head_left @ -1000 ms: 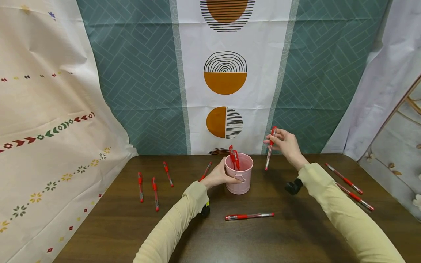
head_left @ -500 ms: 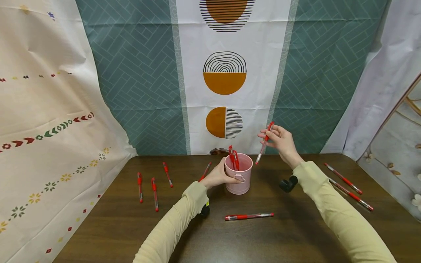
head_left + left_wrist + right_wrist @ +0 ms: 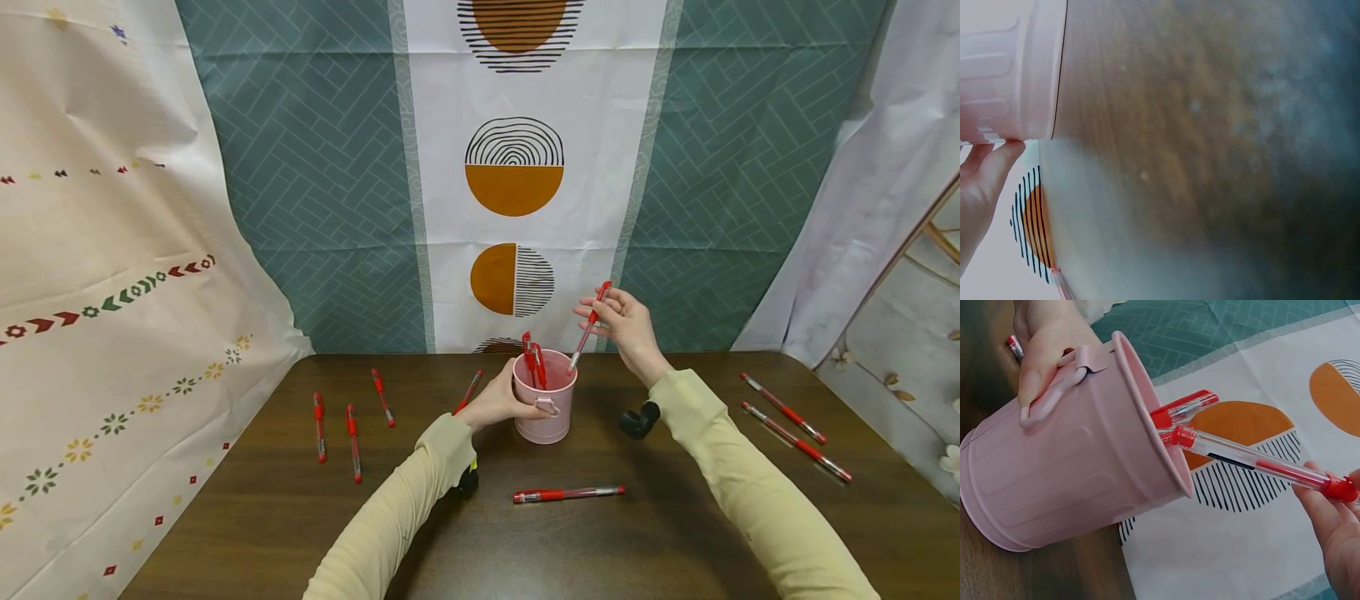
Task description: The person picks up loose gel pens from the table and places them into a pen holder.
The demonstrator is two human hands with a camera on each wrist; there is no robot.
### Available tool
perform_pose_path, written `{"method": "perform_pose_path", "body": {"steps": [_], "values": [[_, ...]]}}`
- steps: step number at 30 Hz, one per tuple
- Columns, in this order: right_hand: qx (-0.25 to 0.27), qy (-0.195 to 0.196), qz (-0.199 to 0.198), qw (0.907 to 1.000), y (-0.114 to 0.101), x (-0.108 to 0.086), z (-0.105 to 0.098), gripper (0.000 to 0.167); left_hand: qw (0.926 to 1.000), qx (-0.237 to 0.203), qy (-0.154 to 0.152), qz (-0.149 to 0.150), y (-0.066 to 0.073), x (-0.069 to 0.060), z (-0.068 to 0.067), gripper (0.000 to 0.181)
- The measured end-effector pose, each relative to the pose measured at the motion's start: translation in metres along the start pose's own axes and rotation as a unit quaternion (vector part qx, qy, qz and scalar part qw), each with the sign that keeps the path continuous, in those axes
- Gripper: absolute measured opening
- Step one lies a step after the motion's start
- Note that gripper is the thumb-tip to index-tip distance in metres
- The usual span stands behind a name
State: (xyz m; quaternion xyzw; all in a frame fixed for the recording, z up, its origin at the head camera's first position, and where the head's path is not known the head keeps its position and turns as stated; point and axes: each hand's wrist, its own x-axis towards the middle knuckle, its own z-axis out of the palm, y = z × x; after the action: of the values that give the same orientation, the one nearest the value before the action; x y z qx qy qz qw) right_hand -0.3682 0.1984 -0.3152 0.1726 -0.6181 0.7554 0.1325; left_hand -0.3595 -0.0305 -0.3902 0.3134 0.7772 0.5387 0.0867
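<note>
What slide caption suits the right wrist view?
Right grip holds a slim red-and-clear pen near the mouth of a round pink bucket.

Dark wood-grain surface (image 3: 480,550), teal-and-white cloth (image 3: 517,179) behind it with funky orange-and-black circles, plus a cream patterned cloth (image 3: 127,292) left and pale floral cloth (image 3: 892,342) right.

No words, label, brand or number can be read. On the clear barrel of the red gel pen (image 3: 1272,468) held at the rim of the pink bucket (image 3: 1066,462) there is a short dark strip (image 3: 1230,461); whether it is print cannot be told. The pen (image 3: 568,494) lying nearest the camera appears too small for lettering to show.
</note>
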Motion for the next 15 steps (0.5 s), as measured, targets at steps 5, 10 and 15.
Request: {"method": "perform_pose_path", "body": {"steps": [5,10,15], "values": [[-0.008,0.006,0.011,0.9999,0.005,0.001,0.005,0.028,1.0,-0.003,-0.004,-0.008,-0.001,0.0,-0.001,0.084],[-0.042,0.005,0.029,0.9987,0.01,0.002,0.01,0.046,0.9999,-0.007,-0.002,-0.014,0.0,0.0,0.0,0.085],[-0.048,-0.007,0.042,0.998,0.016,0.003,0.015,0.046,0.9998,-0.013,-0.001,-0.015,0.001,-0.001,0.0,0.085]]}}
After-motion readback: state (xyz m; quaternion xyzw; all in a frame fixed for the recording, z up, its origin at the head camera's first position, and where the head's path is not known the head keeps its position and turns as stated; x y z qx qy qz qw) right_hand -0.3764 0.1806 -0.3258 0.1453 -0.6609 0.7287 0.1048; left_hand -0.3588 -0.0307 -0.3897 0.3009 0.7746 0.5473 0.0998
